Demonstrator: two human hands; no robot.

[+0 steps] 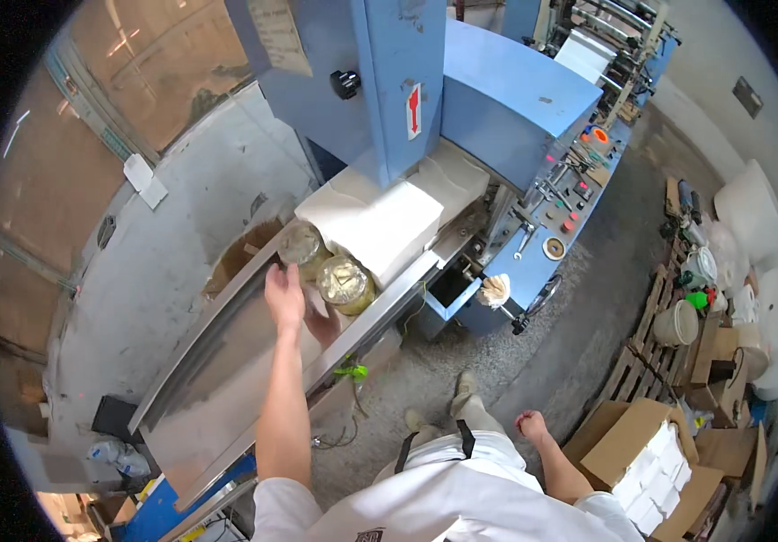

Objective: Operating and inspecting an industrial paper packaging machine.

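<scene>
- Two squat cylinders, a far cylinder [299, 240] and a near cylinder [345, 282], stand side by side on the steel counter [226, 384], up against the white stack [398, 226]. Their tops look covered in clear, wrinkled film.
- Handling, as a judgement: fairly heavy for their size, firm in the body, with a slick skin (the shine on top suggests plastic; the contents are too unclear to name). The film could crease or tear if pinched.
- Best hold: low around the sides, palm and fingers spread, rather than by the loose film on top.
- The left hand [286, 294] is at the far cylinder's lower left edge, fingers stretched out and not closed around it; whether the fingertips touch, I cannot tell. The near cylinder is just to its right.
- The right hand [531, 425] hangs away from the counter, well apart from both cylinders, loosely curled; nothing shows in it, though its palm is hidden.
</scene>
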